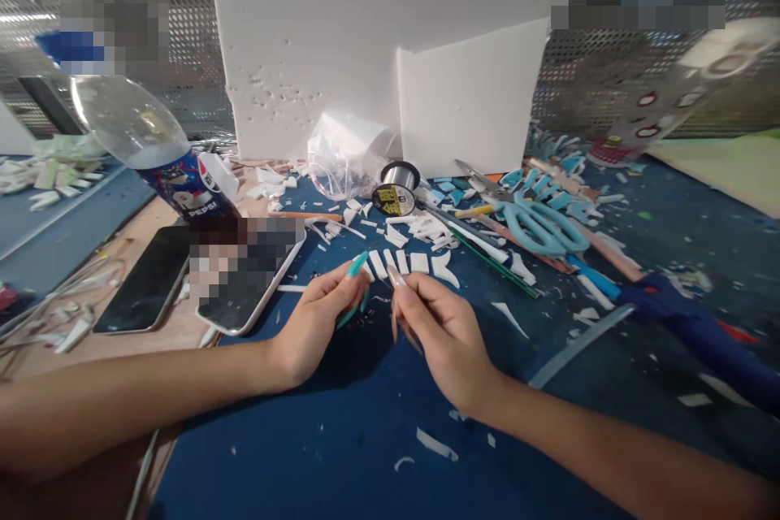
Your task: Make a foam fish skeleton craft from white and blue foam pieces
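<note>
Both hands are close together above a blue mat (pixel 317 455), thumbs against fingers. My left hand (pixel 314 325), with long turquoise nails, is closed in a pinch; anything in it is hidden or too small to name. A short gap away, my right hand (pixel 451 341) pinches too, and I cannot make out what is between its fingertips. Just beyond the fingertips lies a row of small white pieces (pixel 418 262), the last one at the right shaped like a fishtail (pixel 444 266). Behind them sits a spool of clear line (pixel 399 177) with a black and yellow label.
White boards (pixel 469 106) stand at the back beside a clear plastic bag (pixel 347 150). Left are a Pepsi bottle (pixel 176 179) and two phones (pixel 146 280). Light-blue scissors (pixel 536 223), a dark-blue glue gun (pixel 695 333) and white scraps (pixel 435 444) lie rightward and around. Another bottle (pixel 658 114) stands far right.
</note>
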Available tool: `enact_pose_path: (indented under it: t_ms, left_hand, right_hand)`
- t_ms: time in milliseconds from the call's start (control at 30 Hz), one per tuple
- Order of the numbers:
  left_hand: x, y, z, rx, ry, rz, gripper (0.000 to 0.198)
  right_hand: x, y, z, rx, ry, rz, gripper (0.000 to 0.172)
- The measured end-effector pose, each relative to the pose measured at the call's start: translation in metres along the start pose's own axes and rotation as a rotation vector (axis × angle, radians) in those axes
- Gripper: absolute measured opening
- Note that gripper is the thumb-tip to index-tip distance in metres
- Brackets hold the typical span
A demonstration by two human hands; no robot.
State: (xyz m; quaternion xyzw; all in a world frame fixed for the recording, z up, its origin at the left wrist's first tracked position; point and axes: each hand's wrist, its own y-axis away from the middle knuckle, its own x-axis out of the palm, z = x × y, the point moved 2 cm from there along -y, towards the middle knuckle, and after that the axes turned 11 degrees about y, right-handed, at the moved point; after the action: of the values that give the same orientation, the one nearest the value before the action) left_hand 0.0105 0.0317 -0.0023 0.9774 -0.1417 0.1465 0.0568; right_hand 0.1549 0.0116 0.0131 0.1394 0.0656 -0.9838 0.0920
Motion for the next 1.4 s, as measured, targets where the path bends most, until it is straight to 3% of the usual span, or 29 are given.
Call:
enact_pose_path:
  t_ms: [233,400,633,800,1033,1200,1400]
  left_hand:
    - [0.0,-0.002,-0.002,-0.026,-0.006,0.057,0.034]
    - [-0.004,0.0,0.001,-0.048,-0.021,0.07,0.031]
    - [-0.005,0.0,0.002,-0.009,-0.091,0.087,0.026]
    - [-0.005,0.001,-0.003,0.051,-0.265,0.079,0.03]
    - [-0.003,0.004,-0.014,0.258,-0.981,0.119,0.027]
    - [-0.003,0.003,-0.014,0.18,-0.989,0.173,0.035]
    - [-0.003,0.006,-0.013,0.275,-1.021,0.13,0.028]
  right_hand:
    - [-0.001,0.001,0.003,-0.085,0.08,0.123,0.035]
    - [-0.001,0.001,-0.002,-0.021,0.058,0.207,0.037]
    - [-0.002,0.003,-0.005,0.018,0.014,0.221,0.037]
    - [-0.003,0.002,-0.003,0.031,0.038,0.135,0.039]
    - [-0.005,0.002,-0.008,0.068,-0.027,-0.051,0.038]
    - [-0.005,0.002,-0.011,0.032,-0.074,-0.06,0.037]
    - [-0.006,0.003,-0.01,0.042,-0.087,-0.047,0.037]
